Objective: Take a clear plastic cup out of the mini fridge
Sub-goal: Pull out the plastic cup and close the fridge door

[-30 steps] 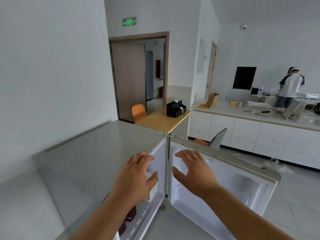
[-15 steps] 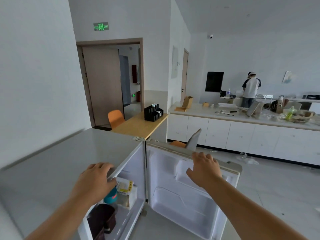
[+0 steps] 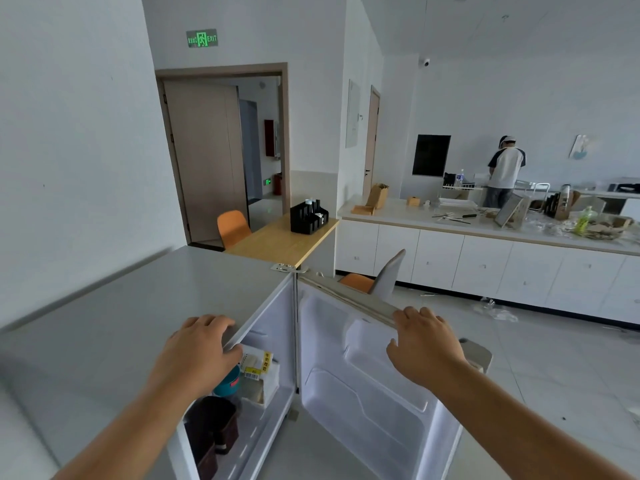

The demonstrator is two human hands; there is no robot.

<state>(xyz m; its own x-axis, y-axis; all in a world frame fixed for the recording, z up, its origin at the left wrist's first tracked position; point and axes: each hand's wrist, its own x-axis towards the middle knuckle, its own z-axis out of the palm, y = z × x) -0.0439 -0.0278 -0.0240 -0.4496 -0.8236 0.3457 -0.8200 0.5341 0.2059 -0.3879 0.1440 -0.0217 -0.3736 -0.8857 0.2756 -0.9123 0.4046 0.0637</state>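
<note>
The grey-topped mini fridge (image 3: 131, 306) stands below me with its white door (image 3: 367, 386) swung wide open to the right. My left hand (image 3: 197, 358) rests on the front edge of the fridge top, fingers curled over it. My right hand (image 3: 424, 344) grips the top edge of the open door. Inside the fridge I see a white food package with a yellow label (image 3: 259, 372), a teal round container (image 3: 228, 382) and dark brown containers (image 3: 214, 427). No clear plastic cup shows from this angle; much of the interior is hidden by the fridge top and my left arm.
A wooden table (image 3: 277, 244) with a black organiser (image 3: 309, 216) and orange chairs stands behind the fridge. A long white counter (image 3: 485, 258) with clutter runs along the right, and a person (image 3: 504, 171) stands at its far side. A grey chair (image 3: 388, 275) sits behind the door.
The door has swung further open to the right under my right hand. My view has shifted, so more of the fridge's inside shows. My left hand stayed on the fridge top's front edge.
</note>
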